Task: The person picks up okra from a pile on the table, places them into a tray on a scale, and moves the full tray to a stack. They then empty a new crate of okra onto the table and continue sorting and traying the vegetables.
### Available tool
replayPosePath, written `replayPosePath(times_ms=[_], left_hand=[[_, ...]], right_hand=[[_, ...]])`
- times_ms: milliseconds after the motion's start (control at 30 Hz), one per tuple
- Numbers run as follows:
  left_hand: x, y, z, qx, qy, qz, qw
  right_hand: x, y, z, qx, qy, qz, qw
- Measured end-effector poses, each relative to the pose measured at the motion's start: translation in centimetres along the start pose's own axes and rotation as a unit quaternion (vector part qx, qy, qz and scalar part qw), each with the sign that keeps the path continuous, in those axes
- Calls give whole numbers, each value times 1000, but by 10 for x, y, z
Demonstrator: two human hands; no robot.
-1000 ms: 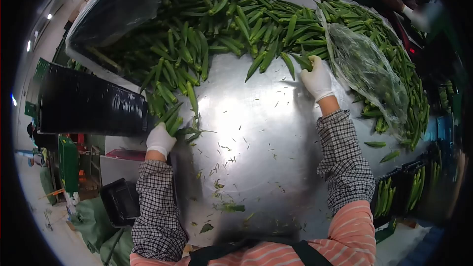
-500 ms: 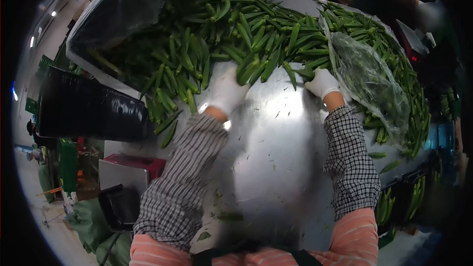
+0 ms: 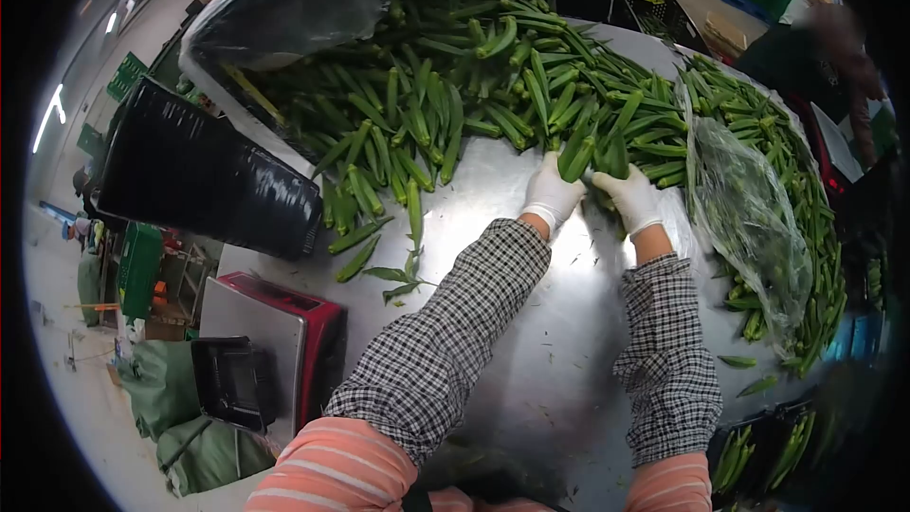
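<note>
A broad heap of green okra [image 3: 427, 118] spreads over the far part of the metal table [image 3: 512, 322]. At the near edge of this heap, my left hand [image 3: 555, 193], in a white glove, is closed around a few okra pods [image 3: 575, 159]. Close beside it on the right, my gloved right hand [image 3: 629, 199] grips okra [image 3: 614, 159] with thumb and fingers. The pods in both hands point away from me, and their lower ends are partly hidden by the gloves.
Clear plastic film [image 3: 749, 209] covers okra on the right. A black crate [image 3: 209, 180] leans at the left, above a red-and-grey scale [image 3: 318, 351] with a black tray [image 3: 232, 384]. A co-worker's sleeve [image 3: 846, 47] shows at the upper right. Leafy scraps [image 3: 398, 277] lie on the table.
My left hand has moved right, close to my right hand, and now holds okra. The view has shifted, and a leafy sprig now lies at the heap's left edge.
</note>
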State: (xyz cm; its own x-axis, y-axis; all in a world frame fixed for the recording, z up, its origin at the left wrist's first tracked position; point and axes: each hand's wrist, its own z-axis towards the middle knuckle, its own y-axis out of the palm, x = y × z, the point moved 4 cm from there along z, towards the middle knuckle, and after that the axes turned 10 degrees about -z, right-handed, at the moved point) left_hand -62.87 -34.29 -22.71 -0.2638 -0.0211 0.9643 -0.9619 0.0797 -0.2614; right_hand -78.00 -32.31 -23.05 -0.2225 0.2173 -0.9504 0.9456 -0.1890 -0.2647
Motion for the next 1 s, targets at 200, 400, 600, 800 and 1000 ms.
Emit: replayPosePath(times_ms=[200,400,600,800,1000], left_hand=[[-15,-36,-62,-122,-112,-492,855],[4,-99,-152,-173,-120,-698,684],[42,-155,-219,-166,-69,-743,645],[51,-233,-277,-133,-37,-760,635],[55,-327,-333,-77,15,-741,666]], right_hand=[[-15,37,-74,-75,3,239,968],[-58,45,-161,-216,9,396,892],[-101,72,-236,-319,3,467,824],[-148,132,-287,-392,-17,442,807],[-181,225,-326,-469,-5,416,779]])
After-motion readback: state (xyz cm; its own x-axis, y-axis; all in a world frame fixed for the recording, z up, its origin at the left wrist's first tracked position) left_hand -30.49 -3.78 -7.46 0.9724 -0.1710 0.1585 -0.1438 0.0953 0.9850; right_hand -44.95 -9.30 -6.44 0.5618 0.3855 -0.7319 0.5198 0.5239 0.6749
